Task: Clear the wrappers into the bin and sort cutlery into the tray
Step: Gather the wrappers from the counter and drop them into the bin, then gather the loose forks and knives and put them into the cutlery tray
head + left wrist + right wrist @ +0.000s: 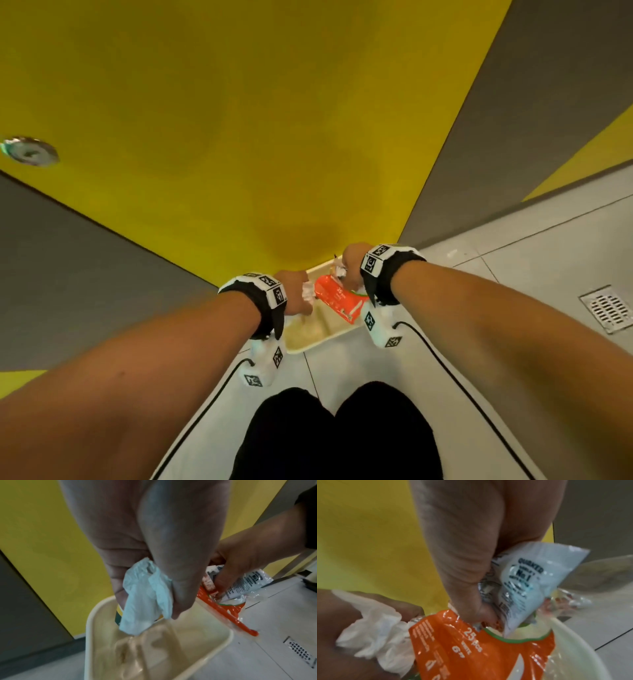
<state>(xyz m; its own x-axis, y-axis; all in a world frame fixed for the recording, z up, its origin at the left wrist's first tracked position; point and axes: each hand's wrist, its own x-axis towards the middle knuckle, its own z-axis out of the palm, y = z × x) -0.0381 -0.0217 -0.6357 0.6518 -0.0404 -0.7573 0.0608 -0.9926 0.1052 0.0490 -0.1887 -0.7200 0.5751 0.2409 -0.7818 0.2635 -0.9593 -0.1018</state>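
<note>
As we looked down past our knees, we saw both of our hands held over the cream bin (310, 344), which stood on the pale tiled floor (534, 274) against a yellow and grey wall (212, 113). Our left hand (295, 291) was closed round a crumpled white tissue (145, 599), whose loose end hung down inside the bin's rim; a strip of green and yellow packaging (118, 615) showed just behind it, though we could not tell what it was. Our right hand (352, 270) gripped a bundle of wrappers: a white printed sachet (532, 580) pinched between thumb and fingers, a clear film with red print (556, 605) beside it, and the top edge of an orange plastic bag (471, 649) marked "25 pcs". That bag hung slantwise across the bin's mouth, its lower end over the far rim in the left wrist view. The two hands were close together, the tissue nearly touching the orange bag. A metal floor drain (608, 308) lay to our right, well apart from the bin, and a round metal fitting (29, 150) sat on the wall at far left.
</note>
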